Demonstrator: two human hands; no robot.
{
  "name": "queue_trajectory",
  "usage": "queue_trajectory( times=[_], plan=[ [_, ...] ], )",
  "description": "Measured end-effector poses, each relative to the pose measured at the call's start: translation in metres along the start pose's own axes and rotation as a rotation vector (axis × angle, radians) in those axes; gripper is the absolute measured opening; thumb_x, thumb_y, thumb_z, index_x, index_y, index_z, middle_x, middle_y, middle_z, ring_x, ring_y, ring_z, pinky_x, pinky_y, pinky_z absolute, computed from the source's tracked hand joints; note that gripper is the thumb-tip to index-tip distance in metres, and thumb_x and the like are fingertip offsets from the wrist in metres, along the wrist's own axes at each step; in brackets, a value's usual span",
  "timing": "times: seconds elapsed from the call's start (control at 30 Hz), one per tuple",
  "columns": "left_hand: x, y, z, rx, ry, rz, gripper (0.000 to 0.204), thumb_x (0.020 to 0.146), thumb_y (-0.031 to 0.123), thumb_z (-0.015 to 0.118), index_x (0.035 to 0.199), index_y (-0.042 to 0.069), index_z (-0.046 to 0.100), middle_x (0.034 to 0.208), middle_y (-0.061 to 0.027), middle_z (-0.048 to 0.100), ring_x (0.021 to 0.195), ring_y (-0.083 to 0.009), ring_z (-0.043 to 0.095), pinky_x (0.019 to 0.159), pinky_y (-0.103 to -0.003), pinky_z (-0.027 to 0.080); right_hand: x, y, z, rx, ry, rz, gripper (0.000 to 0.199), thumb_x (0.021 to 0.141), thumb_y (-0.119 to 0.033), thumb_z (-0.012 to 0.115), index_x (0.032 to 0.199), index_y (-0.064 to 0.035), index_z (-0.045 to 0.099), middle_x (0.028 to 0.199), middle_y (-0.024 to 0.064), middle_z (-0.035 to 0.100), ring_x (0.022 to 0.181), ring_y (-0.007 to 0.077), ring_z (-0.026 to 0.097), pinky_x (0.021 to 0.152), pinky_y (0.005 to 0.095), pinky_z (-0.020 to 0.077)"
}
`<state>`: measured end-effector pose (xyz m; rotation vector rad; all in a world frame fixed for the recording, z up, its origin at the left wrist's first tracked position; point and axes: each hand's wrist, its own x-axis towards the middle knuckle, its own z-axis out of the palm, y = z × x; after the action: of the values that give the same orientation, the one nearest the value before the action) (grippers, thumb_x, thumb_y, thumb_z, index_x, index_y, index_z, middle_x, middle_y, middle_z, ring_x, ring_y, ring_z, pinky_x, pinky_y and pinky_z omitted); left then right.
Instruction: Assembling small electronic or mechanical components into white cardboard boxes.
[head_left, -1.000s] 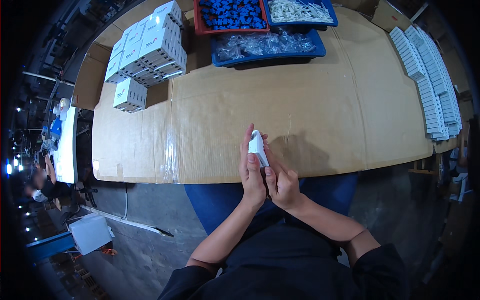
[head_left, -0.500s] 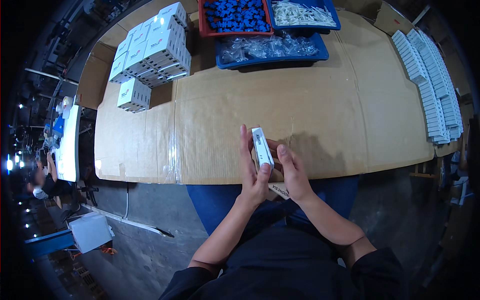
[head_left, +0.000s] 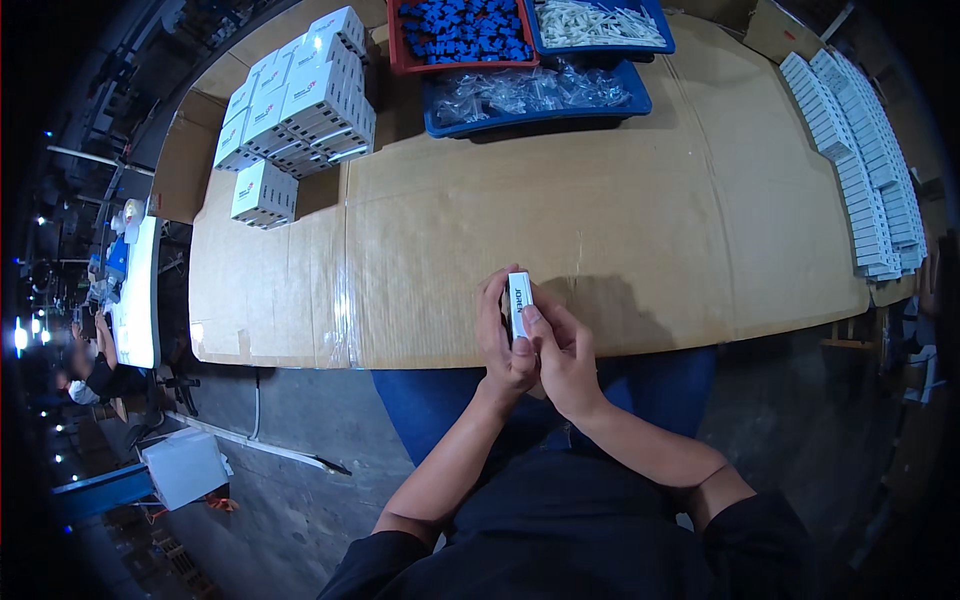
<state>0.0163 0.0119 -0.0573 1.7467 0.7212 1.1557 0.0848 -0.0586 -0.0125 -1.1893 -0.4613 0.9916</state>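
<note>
Between my two hands, just above the table's near edge, is a small white box (head_left: 520,291) with dark printing on its narrow side. My left hand (head_left: 498,335) wraps the box from the left, thumb at its near end. From the right, my right hand (head_left: 566,355) closes on it, with the thumb pressed on the printed side. My palms and fingers hide the box's broad faces. Farther off stands a blue tray (head_left: 470,126) of clear plastic bags.
White boxes (head_left: 318,88) are stacked at the far left of the cardboard-covered table (head_left: 450,220). A red tray (head_left: 400,62) holds blue pieces; another blue tray (head_left: 600,50) holds white pieces. Rows of thin white boxes (head_left: 868,180) line the right edge. A person (head_left: 90,365) sits far left.
My right hand has closed onto the box, its thumb now on the printed side. The fingers of my left hand have curled in around it, and the box stands more upright in view.
</note>
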Motion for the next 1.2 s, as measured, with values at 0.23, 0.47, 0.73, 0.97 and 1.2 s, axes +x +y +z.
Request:
queue_trajectory(
  times=[0.23,0.47,0.73,0.97,1.2],
  plan=[
    [0.0,0.005,0.004,-0.112,0.048,-0.038,0.077,0.094,0.056,0.039,0.13,-0.011,0.053,0.127,-0.027,0.058,0.115,-0.0377,0.059,0.099,-0.046,0.047,-0.005,-0.01,-0.011,-0.174,-0.036,0.108,0.044,0.11,-0.024,0.055,0.144,0.0034,0.056,0.116,0.0099,0.071,0.108,0.0115,0.064,0.093,0.0259,0.0503],
    [-0.006,0.002,0.005,-0.345,0.086,-0.257,0.096,0.095,0.07,0.04,0.148,-0.01,0.039,0.135,-0.0224,0.05,0.119,-0.0326,0.054,0.105,-0.044,0.043,0.008,-0.011,-0.015,-0.225,-0.174,0.013,0.052,0.111,-0.031,0.051,0.15,0.0035,0.049,0.129,0.015,0.061,0.116,0.0181,0.06,0.1,0.0311,0.0481],
    [0.01,0.031,-0.008,-0.716,-0.081,-0.745,0.088,0.103,0.074,0.02,0.159,0.007,0.034,0.145,-0.016,0.054,0.134,-0.0273,0.056,0.111,-0.043,0.049,0.021,-0.058,-0.052,-0.994,-0.435,-0.384,0.096,0.083,-0.054,0.079,0.158,-0.0059,0.041,0.16,0.0216,0.034,0.146,0.0434,0.04,0.119,0.0494,0.0359],
    [0.025,0.07,-0.006,-0.795,-0.252,-1.087,0.09,0.102,0.075,0.013,0.154,0.006,0.037,0.139,-0.0174,0.058,0.125,-0.0279,0.063,0.102,-0.039,0.056,0.044,-0.054,-0.06,-1.03,-0.617,-0.836,0.088,0.074,-0.047,0.086,0.144,-0.0029,0.057,0.142,0.0201,0.057,0.132,0.0365,0.057,0.114,0.0567,0.0423],
    [0.013,0.056,-0.008,-0.848,-0.18,-1.095,0.084,0.102,0.075,0.019,0.148,0.009,0.043,0.132,-0.0161,0.06,0.119,-0.028,0.066,0.093,-0.041,0.061,0.054,-0.04,-0.059,-0.823,-0.659,-0.876,0.078,0.075,-0.043,0.088,0.134,0.002,0.064,0.137,0.0222,0.062,0.122,0.038,0.063,0.102,0.0472,0.0527]
  ],
)
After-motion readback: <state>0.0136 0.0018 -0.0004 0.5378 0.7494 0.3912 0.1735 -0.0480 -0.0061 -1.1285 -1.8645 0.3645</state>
